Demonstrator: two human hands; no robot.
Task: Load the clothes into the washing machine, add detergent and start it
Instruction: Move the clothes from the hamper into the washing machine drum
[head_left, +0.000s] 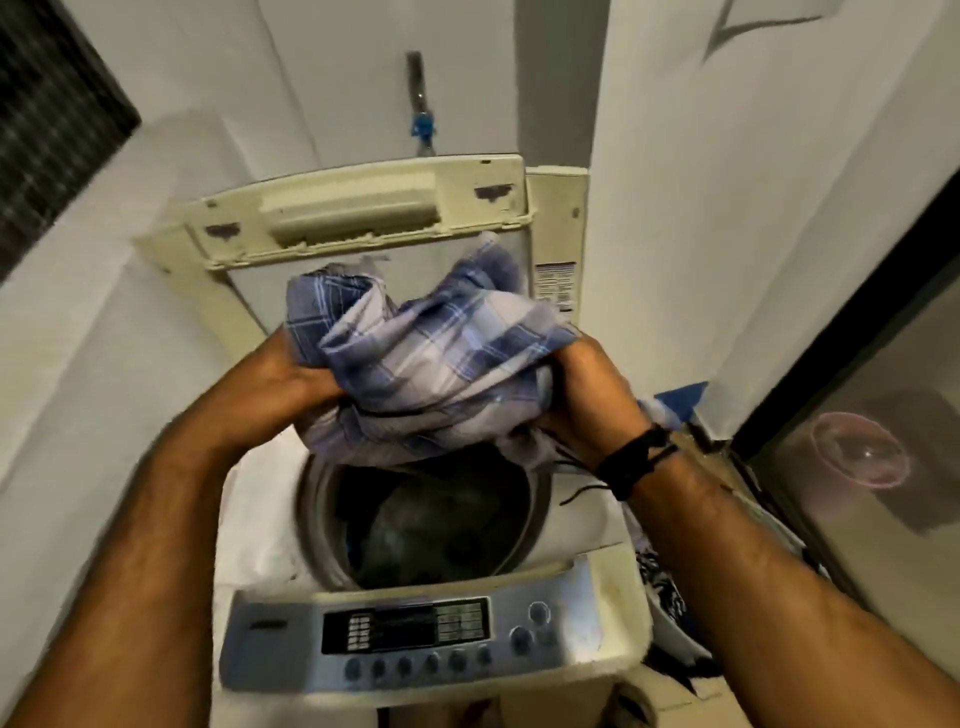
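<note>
A bundled blue-and-white checked cloth (431, 353) hangs just above the open drum (514, 525) of a top-loading washing machine (613, 582). My left hand (291, 379) grips its left side. My right hand (587, 395), with a black band on the wrist, grips its right side. Dark clothes (415, 535) lie inside the drum. The machine's lid (363, 208) stands raised at the back. A grey control panel (410, 639) with buttons runs along the front edge.
White walls close in on the left and right. A tap (421, 104) with a blue fitting sits on the wall behind the lid. More patterned clothes (660, 577) lie in a container at the machine's right. A glass door (857, 467) stands at far right.
</note>
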